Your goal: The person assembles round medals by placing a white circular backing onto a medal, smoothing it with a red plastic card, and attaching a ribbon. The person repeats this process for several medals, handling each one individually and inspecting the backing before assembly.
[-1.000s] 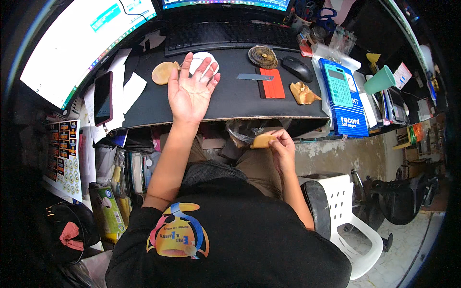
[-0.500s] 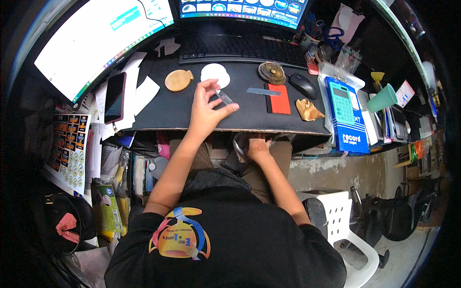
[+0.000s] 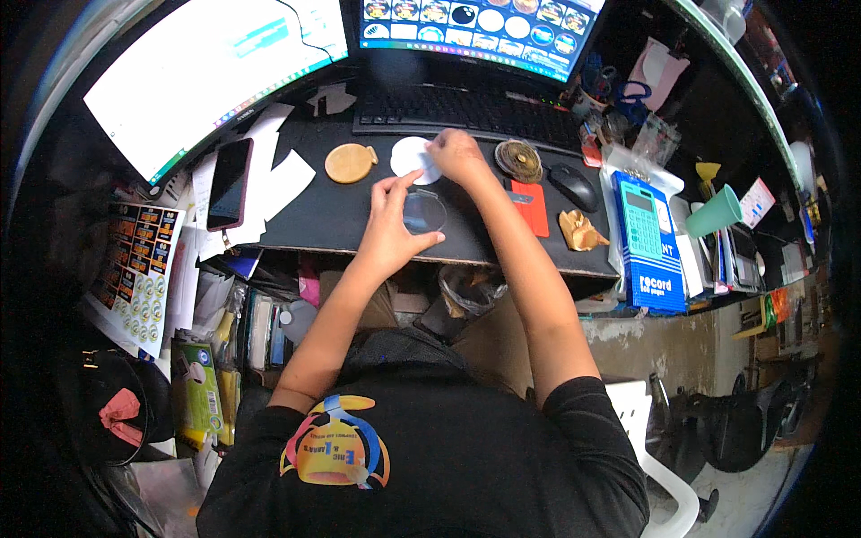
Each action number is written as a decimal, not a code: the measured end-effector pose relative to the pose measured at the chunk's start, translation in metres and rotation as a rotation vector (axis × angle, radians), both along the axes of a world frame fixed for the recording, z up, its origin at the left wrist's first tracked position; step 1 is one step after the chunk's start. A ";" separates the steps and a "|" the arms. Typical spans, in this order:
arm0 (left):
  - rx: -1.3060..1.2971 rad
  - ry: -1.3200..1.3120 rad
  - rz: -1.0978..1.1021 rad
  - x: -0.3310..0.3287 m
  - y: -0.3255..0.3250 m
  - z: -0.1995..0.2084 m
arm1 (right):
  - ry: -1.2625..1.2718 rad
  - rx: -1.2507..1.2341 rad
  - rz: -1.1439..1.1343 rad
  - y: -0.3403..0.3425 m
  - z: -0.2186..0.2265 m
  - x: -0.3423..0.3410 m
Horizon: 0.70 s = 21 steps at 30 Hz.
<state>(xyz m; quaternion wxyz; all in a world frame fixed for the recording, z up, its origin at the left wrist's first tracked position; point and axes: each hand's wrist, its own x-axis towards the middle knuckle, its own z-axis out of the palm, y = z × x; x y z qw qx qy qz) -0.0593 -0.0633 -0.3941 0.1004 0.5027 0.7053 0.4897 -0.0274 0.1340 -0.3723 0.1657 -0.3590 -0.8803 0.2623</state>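
In my left hand [image 3: 392, 224] is a clear round disc [image 3: 427, 212], pinched by its edge between thumb and fingers and held over the near part of the desk. My right hand [image 3: 459, 157] reaches across to the white round discs [image 3: 408, 158], its fingers curled at their right edge. These white discs lie flat and overlap. To their left rests a light wooden round piece with a small tab [image 3: 349, 164]. On the right sits a dark gold round piece [image 3: 518, 161]. A red-orange flat piece [image 3: 533, 210] lies partly hidden behind my right forearm.
A crumpled golden-brown piece [image 3: 579, 230] and a black mouse [image 3: 572, 187] lie at right. Behind are a keyboard [image 3: 466, 115] and two monitors [image 3: 484, 31]. A teal calculator [image 3: 639, 220] rests on a blue book; a phone [image 3: 230, 184] lies left. Below the desk edge stands a lined bin [image 3: 471, 291].
My right hand has come up from below the desk edge to the white discs. My left hand has turned the clear disc so its round face shows. The view has shifted slightly.
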 end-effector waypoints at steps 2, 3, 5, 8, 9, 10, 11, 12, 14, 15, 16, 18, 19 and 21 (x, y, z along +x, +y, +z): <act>0.013 0.000 -0.011 -0.001 -0.001 0.000 | -0.196 0.023 -0.002 0.007 -0.005 -0.022; 0.023 0.000 -0.017 -0.001 -0.001 -0.001 | -0.256 0.042 -0.023 0.009 -0.007 -0.029; 0.035 -0.057 -0.049 0.000 -0.002 0.000 | -0.388 -0.010 -0.058 0.014 -0.008 -0.039; 0.048 -0.026 -0.042 0.000 -0.002 -0.001 | -0.341 0.056 -0.065 0.022 -0.012 -0.043; 0.042 -0.035 -0.033 -0.001 -0.003 -0.001 | -0.217 0.045 -0.133 0.023 -0.015 -0.041; 0.056 -0.036 -0.027 -0.001 -0.004 -0.002 | -0.090 -0.043 -0.119 0.026 -0.016 -0.037; 0.082 -0.031 -0.023 -0.003 -0.005 -0.002 | 0.037 -0.130 -0.103 0.029 -0.016 -0.029; 0.093 -0.021 -0.011 -0.004 -0.006 -0.003 | 0.146 -0.212 -0.104 0.032 -0.014 -0.021; 0.122 -0.005 0.013 -0.006 -0.006 -0.004 | 0.462 -0.264 -0.176 0.029 -0.005 -0.003; 0.111 0.002 0.020 -0.005 -0.007 -0.005 | 0.611 -0.314 -0.149 0.026 0.003 0.007; 0.081 -0.004 0.030 -0.004 -0.007 -0.005 | 0.758 -0.363 -0.132 0.021 0.014 0.018; 0.039 -0.021 0.035 -0.002 -0.005 -0.005 | 1.002 -0.480 -0.064 0.007 0.039 0.042; 0.029 -0.031 0.031 -0.002 -0.004 -0.004 | 1.080 -0.439 -0.052 -0.003 0.051 0.052; -0.003 -0.021 0.040 -0.001 -0.003 -0.002 | 1.144 -0.366 -0.004 -0.023 0.077 0.074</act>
